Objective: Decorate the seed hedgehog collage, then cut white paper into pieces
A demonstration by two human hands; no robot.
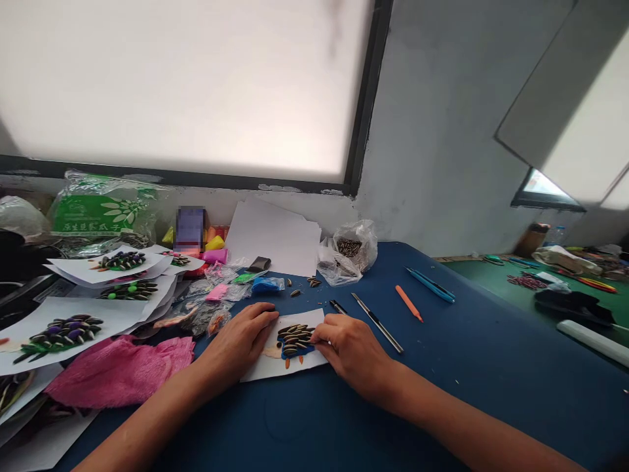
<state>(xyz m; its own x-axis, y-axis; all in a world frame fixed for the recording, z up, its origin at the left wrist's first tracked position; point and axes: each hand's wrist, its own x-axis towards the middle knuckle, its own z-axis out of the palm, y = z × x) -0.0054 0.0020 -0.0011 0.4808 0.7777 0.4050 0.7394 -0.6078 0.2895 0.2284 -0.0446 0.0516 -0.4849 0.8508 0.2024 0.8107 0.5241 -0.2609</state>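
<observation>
A white paper sheet (255,373) lies on the blue table, bearing a raised cluster of striped sunflower seeds (295,339) set in blue clay, with small orange pieces below. My left hand (248,334) rests on the sheet's left side, fingers stretched out and holding nothing. At the cluster's right edge, my right hand (341,341) is closed in a pinch on what looks like a sunflower seed, mostly hidden by the fingers. Several loose seeds (313,282) lie behind the sheet, and a plastic bag of seeds (350,246) stands near the wall.
To the right lie a black pen (338,307), a metal craft knife (378,324), an orange marker (409,303) and blue tweezers (431,285). On the left are a pink cloth (122,373), finished seed pictures (63,334) and bagged clay (268,284). Blank paper (272,239) leans behind.
</observation>
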